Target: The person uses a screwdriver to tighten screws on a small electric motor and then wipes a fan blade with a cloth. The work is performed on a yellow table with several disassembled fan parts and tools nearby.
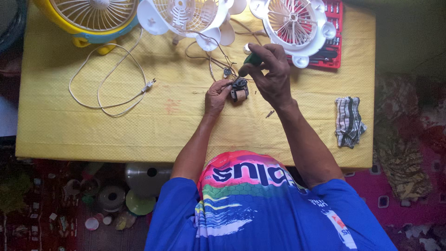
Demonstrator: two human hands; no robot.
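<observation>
Fan with yellow rim and pale grille (90,16) sits at far left of the yellow cloth-covered table (139,125), looped white power cord with plug (109,90) just below it. White plastic fan guard (186,16) next, thin wires trailing down to centre. Left hand (217,96) pinches the small dark motor with copper coil (239,89) against the cloth — right hand (272,74) closed around a green-handled screwdriver (252,59), tip down on the motor. White fan housing (295,23) over a red tool tray (332,42). Striped rag (349,122) at far right.
</observation>
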